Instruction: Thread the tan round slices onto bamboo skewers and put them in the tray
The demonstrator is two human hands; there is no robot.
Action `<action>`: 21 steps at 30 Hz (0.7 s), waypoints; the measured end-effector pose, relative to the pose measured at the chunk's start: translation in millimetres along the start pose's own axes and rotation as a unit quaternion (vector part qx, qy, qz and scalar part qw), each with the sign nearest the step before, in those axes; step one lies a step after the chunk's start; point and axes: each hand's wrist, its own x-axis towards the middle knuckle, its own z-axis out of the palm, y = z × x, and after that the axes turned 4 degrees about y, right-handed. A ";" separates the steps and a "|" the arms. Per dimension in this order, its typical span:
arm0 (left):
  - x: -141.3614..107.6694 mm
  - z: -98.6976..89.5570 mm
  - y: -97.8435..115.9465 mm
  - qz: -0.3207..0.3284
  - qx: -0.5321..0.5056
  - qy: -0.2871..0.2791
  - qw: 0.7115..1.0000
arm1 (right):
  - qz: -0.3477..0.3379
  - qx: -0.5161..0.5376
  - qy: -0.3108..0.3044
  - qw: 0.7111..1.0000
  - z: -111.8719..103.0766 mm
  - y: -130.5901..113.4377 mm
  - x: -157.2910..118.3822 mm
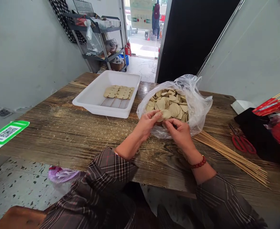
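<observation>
One tray [121, 113] left of one bag [198, 108], one pair of scissors [242, 143] right.
Over the bag, the left fingers [157, 117] pinch at least one slice [166, 114]; whether the right fingers [171, 127] grasp it too, I cannot tell.

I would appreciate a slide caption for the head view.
Left hand holds a beige slice, right hand beside it, at a plastic bag near a white tray.

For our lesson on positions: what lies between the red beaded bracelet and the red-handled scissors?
In the head view, a bundle of wooden skewers lies between them.
</observation>
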 end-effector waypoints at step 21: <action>37.3 -38.2 13.0 0.249 0.641 0.110 0.718 | 0.086 0.194 0.110 0.971 -10.2 8.9 18.6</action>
